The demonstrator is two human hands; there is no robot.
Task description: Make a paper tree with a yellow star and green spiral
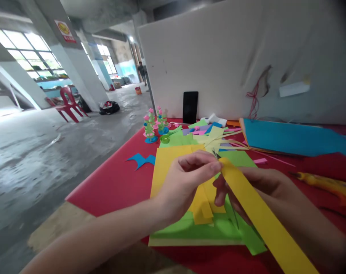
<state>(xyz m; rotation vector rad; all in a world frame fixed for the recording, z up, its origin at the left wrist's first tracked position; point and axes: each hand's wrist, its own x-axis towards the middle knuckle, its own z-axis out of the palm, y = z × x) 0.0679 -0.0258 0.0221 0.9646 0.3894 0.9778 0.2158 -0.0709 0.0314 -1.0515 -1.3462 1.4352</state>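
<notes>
Pinching yellow strip [264, 220] top w/ left hand [184, 182]; right hand [255, 186] behind it, grip unclear.

A red table [110, 182] carries a litter of paper: a green sheet [218, 228] lying on a yellow sheet [164, 167], a blue scrap [141, 160] off to the left, and a blue sheet [293, 139] stacked at the right. Small paper trees [154, 125] stand near the far edge, beside a dark phone [190, 107] propped upright against a white board [218, 57]. Red threads [255, 93] hang on that board. Beyond the table lies a concrete floor with red chairs [66, 104] (near the windows) and a black bag [108, 107].
</notes>
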